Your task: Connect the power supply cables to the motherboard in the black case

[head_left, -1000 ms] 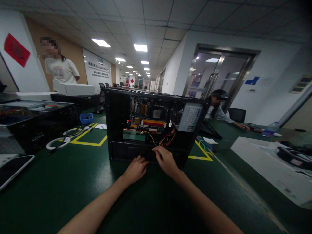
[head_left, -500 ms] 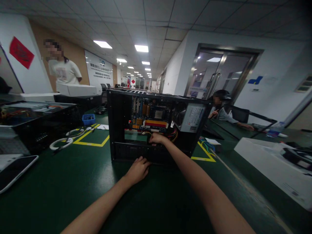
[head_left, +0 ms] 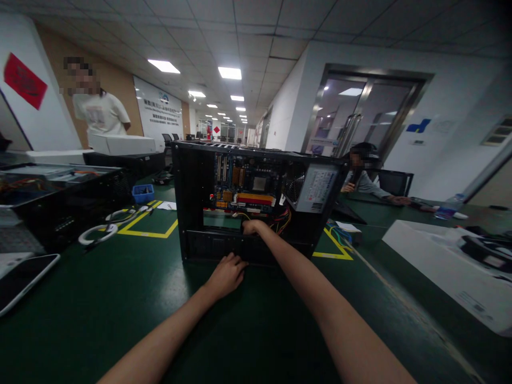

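Observation:
An open black computer case stands upright on the green table in front of me. Inside it are a motherboard, a silver power supply with its fan, and a bundle of coloured cables. My right hand reaches over the lower panel into the case, its fingers curled together beside a thin yellow cable; what they grip is hidden. My left hand lies on the table at the case's bottom edge, fingers stretched out and touching the lower panel.
Another open case stands at left, near a white coiled cable, a blue bin and a white-edged tablet-like device. At right are a white box, a water bottle and a seated person. Another person stands far left.
My view has shifted slightly. My right hand stays inside the case, a little lower behind the panel edge; my left hand keeps its place at the bottom edge.

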Demonstrator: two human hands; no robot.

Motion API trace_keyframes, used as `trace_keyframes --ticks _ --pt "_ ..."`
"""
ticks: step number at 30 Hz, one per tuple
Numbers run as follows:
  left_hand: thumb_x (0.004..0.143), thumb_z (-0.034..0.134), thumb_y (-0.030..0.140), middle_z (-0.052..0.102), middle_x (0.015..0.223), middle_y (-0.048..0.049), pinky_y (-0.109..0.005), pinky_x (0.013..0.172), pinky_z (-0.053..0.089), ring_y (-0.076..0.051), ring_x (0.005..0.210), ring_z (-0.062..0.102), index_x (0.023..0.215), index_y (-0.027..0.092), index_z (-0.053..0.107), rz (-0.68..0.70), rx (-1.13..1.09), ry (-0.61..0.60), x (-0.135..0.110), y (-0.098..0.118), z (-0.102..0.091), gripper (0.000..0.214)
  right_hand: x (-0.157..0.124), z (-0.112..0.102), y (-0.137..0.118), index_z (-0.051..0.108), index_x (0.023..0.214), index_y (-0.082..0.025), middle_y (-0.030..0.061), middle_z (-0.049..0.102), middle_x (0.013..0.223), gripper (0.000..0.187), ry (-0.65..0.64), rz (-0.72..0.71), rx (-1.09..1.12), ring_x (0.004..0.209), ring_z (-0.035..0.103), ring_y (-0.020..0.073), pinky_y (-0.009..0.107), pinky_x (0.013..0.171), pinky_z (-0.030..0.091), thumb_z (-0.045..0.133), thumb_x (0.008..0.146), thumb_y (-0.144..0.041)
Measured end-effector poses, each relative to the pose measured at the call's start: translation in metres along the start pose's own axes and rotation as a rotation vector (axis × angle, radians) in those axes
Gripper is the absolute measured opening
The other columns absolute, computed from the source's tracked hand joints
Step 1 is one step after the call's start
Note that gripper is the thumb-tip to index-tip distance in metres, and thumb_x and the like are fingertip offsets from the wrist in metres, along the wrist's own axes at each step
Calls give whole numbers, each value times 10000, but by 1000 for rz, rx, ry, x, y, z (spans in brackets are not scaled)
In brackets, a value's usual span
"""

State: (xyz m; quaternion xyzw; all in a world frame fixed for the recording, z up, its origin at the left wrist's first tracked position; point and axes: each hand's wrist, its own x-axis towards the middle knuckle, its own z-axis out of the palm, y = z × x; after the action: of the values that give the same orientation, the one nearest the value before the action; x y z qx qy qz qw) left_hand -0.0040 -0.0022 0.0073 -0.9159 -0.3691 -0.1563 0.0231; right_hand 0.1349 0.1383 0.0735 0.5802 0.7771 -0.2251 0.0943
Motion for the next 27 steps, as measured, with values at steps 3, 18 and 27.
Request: trace_keyframes --ticks 3,18,27 --pt "829 428 194 521 935 -57 -344 800 365 -207 908 446 1108 203 496 4 4 10 0 0 -1 287 7 3 3 601 950 -62 128 636 910 332 -76 4 -95 762 612 209 264 615 481 560 627 -122" --pt "815 437 180 536 928 -51 -350 801 373 -209 909 448 1089 209 515 -3 -6 27 0 0 -1 286 -16 -5 -4 600 880 -30 85 632 732 227 -210 12 12 607 598 151 252 578 473 489 709 -129" --pt "821 432 183 526 946 -59 -340 813 369 -205 924 451 1104 207 502 -7 -12 -5 0 1 -5 292 -32 -9 3 614 834 -100 -9 582 556 195 6 119 325 452 514 81 188 486 436 542 655 -67"
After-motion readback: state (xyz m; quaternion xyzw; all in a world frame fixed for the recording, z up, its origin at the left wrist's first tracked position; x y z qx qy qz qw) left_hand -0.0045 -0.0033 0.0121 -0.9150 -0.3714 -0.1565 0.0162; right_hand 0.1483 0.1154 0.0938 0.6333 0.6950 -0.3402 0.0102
